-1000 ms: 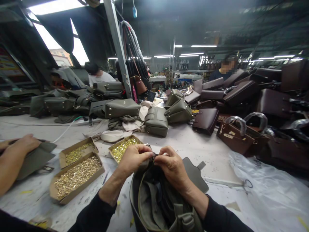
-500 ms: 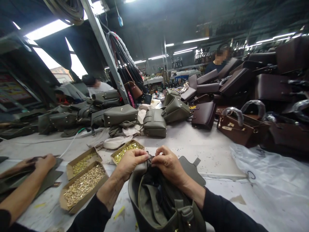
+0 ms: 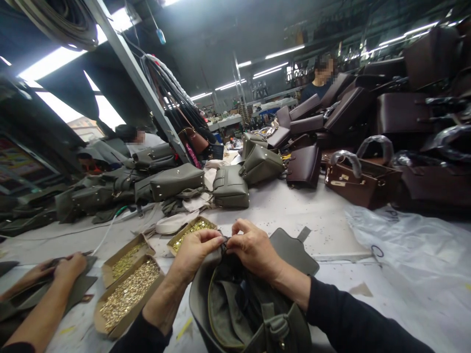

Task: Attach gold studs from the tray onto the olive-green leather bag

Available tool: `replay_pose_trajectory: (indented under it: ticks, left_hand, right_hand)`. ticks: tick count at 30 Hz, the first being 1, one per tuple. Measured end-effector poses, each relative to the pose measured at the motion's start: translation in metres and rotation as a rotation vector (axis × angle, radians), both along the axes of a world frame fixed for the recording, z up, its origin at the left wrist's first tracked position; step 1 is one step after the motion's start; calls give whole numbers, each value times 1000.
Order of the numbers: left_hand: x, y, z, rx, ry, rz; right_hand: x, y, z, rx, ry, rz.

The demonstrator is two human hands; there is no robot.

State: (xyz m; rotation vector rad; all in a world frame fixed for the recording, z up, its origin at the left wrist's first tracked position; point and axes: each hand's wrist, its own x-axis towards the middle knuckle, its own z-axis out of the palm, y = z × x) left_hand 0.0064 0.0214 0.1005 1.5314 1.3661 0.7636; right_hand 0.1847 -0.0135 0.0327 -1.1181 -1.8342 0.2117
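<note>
An olive-green bag (image 3: 200, 299) stands open in front of me, its zipped lining showing and its flap spread out at the right. My left hand (image 3: 195, 252) pinches the bag's far rim between thumb and fingers. Right beside it, my right hand (image 3: 252, 247) is closed on the same part of the rim, the fingertips of both hands almost touching. Whatever small part lies between the fingertips is too small to make out. Left of the bag are cardboard trays of small gold metal pieces (image 3: 128, 296).
A co-worker's hands (image 3: 69, 267) hold green material at the left. Green bags (image 3: 176, 181) and dark brown bags (image 3: 303, 166) are piled across the table's far side. Clear plastic sheeting (image 3: 412, 255) lies at the right. Other people sit or stand farther back.
The view has tilted and shifted slightly, so the background sits a little farther left. Both my hands stay at the bag's rim with nearly the same grip.
</note>
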Motion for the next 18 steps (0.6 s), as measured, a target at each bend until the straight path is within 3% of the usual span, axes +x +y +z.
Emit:
replay_pose_trajectory:
  ticks: [6,12,18]
  left_hand:
    - [0,-2,1,30,11,-12]
    - [-1,-1,-1,57,1,16]
    - [-2,-2,-1,43,-21,7]
  right_hand:
    - [0,1,5,-67,28,11]
    - [-3,7,2,-239,341,123]
    - [-3,10,-5,-270,475,173]
